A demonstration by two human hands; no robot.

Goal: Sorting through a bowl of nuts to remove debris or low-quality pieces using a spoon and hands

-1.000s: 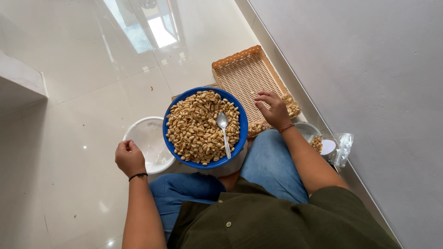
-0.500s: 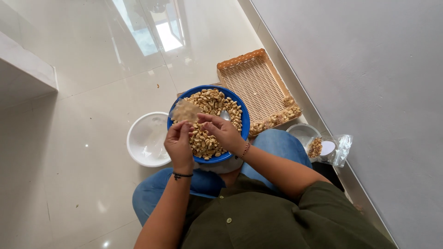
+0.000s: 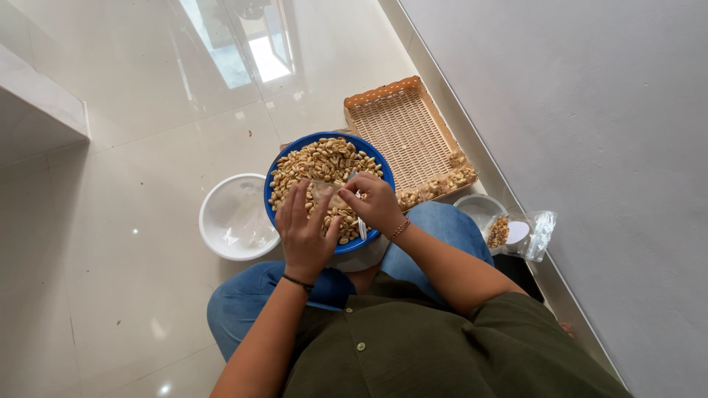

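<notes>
While both hands meet over the blue bowl (image 3: 295,158) of peanuts, left hand (image 3: 306,228) at 7 o'clock, fingers spread open, right hand (image 3: 372,203) pinches a clear bag (image 3: 324,190), barely shifted vs 0.5 s ago.

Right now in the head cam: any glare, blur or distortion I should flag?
Head view: strong window glare on the glossy floor tiles; small specular spots lower left. Wide-angle bend shows along the wall edge. Both hands, left hand and right hand, are fairly sharp over the blue bowl; the white basin reads slightly washed out.

one head-worn view looks steeply down, close over the lap and blue bowl (image 3: 284,171).
</notes>
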